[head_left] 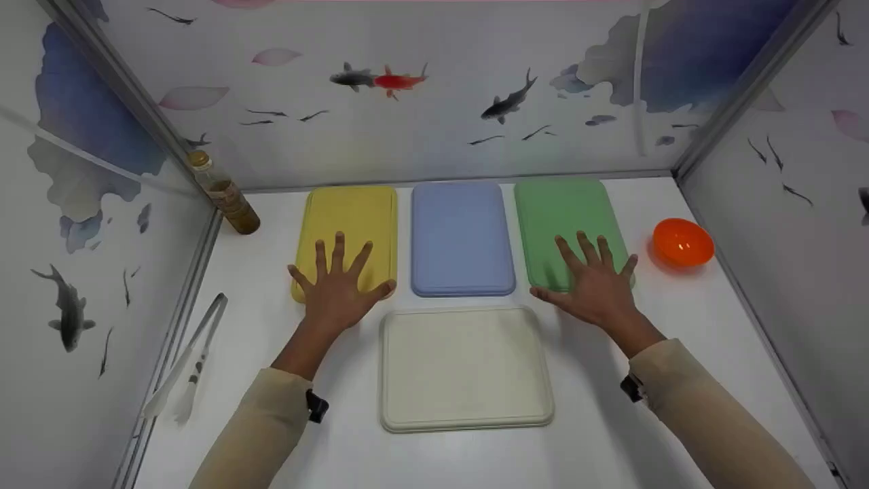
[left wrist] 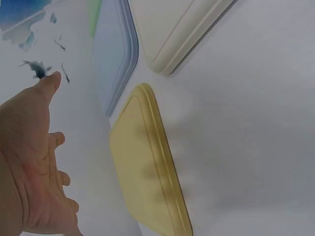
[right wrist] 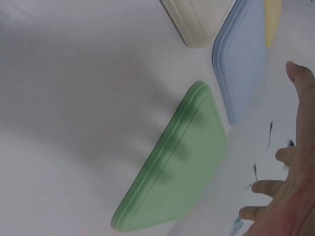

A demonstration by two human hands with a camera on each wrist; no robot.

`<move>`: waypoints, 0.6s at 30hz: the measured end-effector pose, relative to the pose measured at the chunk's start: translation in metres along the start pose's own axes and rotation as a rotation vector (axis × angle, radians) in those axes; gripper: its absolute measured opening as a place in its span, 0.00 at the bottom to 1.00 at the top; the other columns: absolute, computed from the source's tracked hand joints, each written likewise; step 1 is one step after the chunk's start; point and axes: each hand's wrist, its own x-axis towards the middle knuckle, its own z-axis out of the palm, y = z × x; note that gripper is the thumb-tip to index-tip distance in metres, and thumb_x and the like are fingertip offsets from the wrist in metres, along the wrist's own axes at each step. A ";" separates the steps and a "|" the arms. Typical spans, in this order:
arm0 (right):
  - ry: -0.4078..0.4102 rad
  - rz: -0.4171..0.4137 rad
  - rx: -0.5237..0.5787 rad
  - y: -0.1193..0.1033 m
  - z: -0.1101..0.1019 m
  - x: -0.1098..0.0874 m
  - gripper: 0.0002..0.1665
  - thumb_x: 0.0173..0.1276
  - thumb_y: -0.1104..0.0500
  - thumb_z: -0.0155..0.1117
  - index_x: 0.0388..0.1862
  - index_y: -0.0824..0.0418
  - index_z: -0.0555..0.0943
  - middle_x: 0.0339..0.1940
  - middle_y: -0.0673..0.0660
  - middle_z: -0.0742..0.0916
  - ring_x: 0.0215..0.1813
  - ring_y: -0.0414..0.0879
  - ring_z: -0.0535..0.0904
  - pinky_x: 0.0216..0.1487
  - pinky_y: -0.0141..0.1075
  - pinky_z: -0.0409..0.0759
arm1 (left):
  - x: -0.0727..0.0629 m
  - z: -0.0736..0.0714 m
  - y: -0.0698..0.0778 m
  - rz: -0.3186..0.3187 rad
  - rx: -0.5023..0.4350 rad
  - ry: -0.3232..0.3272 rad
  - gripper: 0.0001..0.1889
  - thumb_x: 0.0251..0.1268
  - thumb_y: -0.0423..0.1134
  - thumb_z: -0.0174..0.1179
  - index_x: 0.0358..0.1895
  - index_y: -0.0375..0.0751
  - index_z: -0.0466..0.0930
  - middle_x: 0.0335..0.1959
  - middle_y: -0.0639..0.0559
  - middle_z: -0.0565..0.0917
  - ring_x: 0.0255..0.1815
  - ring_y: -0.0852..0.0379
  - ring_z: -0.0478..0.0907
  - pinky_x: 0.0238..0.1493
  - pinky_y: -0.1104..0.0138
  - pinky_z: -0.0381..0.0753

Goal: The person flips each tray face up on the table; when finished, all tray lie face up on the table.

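1. The left hand (head_left: 336, 291) hovers with fingers (left wrist: 58, 140) spread wide above the near end of the yellow tray (head_left: 349, 227), holding nothing.
2. The blue tray (head_left: 461, 234) lies between both hands; the cream tray (head_left: 465, 367) lies just nearer.
3. The right hand (head_left: 594, 285) spreads its fingers (right wrist: 263, 188) wide over the green tray (head_left: 567, 221).

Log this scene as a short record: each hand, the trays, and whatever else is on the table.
left hand: open, fingers spread above the yellow tray; contact unclear
right hand: open, spread above the green tray
middle: blue tray
front: cream tray
right side: orange bowl
left side: bottle, tongs
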 end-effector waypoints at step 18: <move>-0.053 -0.127 0.052 -0.027 0.046 -0.018 0.61 0.66 0.18 0.69 0.88 0.49 0.70 0.83 0.68 0.76 0.83 0.72 0.70 0.78 0.84 0.55 | -0.030 0.046 0.016 0.058 -0.008 -0.097 0.60 0.54 0.74 0.77 0.90 0.66 0.58 0.95 0.41 0.40 0.94 0.29 0.35 0.76 0.14 0.34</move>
